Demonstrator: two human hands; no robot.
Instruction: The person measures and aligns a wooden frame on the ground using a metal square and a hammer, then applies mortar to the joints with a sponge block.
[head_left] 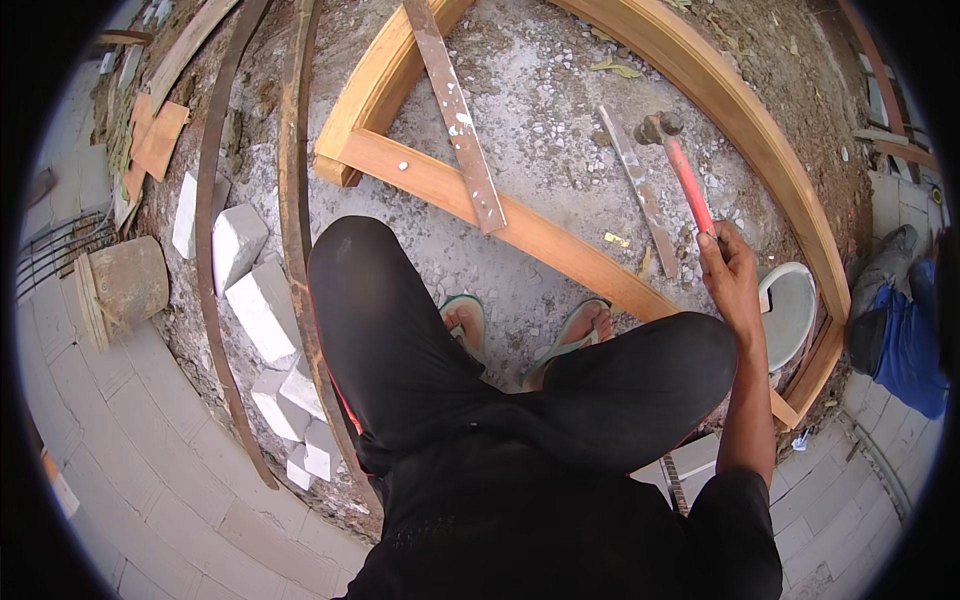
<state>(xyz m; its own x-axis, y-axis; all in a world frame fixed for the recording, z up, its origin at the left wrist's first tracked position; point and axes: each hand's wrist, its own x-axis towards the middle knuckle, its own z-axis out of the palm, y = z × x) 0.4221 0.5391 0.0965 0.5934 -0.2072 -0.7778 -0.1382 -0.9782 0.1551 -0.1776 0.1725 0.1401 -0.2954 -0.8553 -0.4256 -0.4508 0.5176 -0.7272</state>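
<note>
My right hand [732,268] is closed round the red handle of a hammer [686,180]. The dark hammer head points away from me, over the rubble-strewn ground. Around my feet lies a large wooden frame [740,85], and one of its planks [570,252] runs slantwise in front of my knees. A brown, white-specked strip of wood [455,115] rests across that plank at the left. Another narrow strip [640,190] lies on the ground left of the hammer. My left hand is out of view.
White blocks [262,312] lie to my left beside two long dark strips [296,150]. A round pale basin [788,315] sits right of my right wrist. At the far left are a cylindrical lump [125,285] and thin broken boards [160,140]. Blue cloth [900,345] shows at the far right.
</note>
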